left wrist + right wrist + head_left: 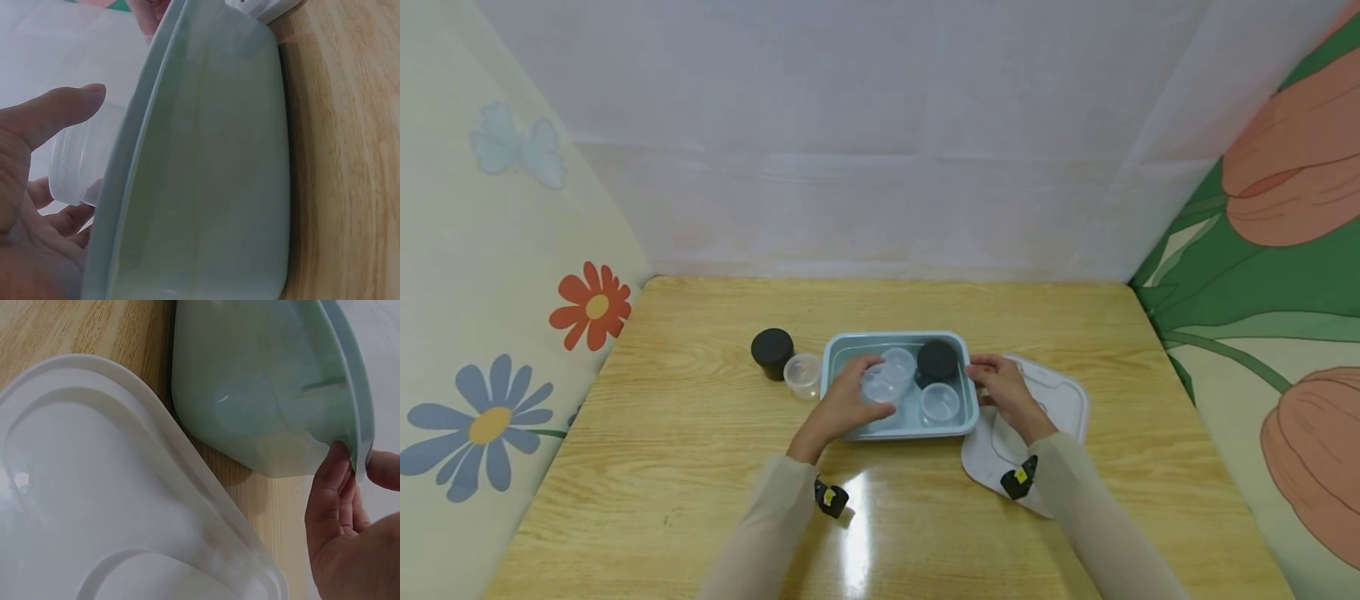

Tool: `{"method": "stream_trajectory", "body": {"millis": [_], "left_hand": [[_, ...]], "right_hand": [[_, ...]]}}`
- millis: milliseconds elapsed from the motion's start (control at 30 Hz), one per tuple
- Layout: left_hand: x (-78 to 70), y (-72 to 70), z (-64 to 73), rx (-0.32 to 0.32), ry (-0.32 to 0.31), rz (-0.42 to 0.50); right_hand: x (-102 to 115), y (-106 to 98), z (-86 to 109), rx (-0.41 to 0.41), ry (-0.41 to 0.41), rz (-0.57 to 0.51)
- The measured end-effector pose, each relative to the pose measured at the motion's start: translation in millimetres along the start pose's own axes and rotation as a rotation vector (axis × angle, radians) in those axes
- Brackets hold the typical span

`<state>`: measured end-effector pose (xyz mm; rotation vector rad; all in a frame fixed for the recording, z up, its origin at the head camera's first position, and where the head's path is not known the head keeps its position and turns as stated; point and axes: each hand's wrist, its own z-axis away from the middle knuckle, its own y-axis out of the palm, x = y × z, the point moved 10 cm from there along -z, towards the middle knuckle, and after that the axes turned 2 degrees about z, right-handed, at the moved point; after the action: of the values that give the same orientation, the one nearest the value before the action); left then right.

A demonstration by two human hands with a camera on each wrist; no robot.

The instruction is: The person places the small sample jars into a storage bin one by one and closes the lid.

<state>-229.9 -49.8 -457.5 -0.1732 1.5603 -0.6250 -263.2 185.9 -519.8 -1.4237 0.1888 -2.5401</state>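
Note:
A pale blue-green plastic bin [895,432] stands on the table. My left hand [841,410] reaches over its near left part, thumb and fingers curled round a clear plastic cup [877,387]; in the left wrist view the cup's ribbed edge [62,165] shows behind the thumb. A second clear cup [898,363] is right beside the held one. Further right in the bin are a black-lidded jar [937,360] and another clear cup [940,403]. With thumb and fingers, my right hand [1006,392] pinches the bin's right rim [361,406].
A white lid [1063,400] lies on the table right of the bin, partly under my right forearm. To the bin's left stand another black-lidded jar [772,350] and a clear cup [803,376]. A white cloth wall [880,208] rises behind the wooden table [685,417].

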Motion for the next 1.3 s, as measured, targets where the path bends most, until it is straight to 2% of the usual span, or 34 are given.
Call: {"method": "stream_trajectory", "body": {"millis": [200, 833, 1000, 1300], "left_hand": [[-1.2, 8.6, -1.7, 0.035, 0.003, -0.035], [-8.4, 25.7, -5.6, 0.061, 0.070, -0.107], [-7.7, 28.9, -6.9, 0.065, 0.071, -0.135], [-6.5, 32.1, -8.9, 0.060, 0.062, -0.125]], "right_hand": [[2.8, -0.4, 0.9, 0.001, -0.012, -0.006], [-0.2, -1.0, 1.2, -0.009, 0.022, 0.006], [-0.9, -0.7, 1.3, -0.010, 0.024, 0.009], [-0.5, -0.5, 1.1, -0.006, 0.018, 0.005]]}}
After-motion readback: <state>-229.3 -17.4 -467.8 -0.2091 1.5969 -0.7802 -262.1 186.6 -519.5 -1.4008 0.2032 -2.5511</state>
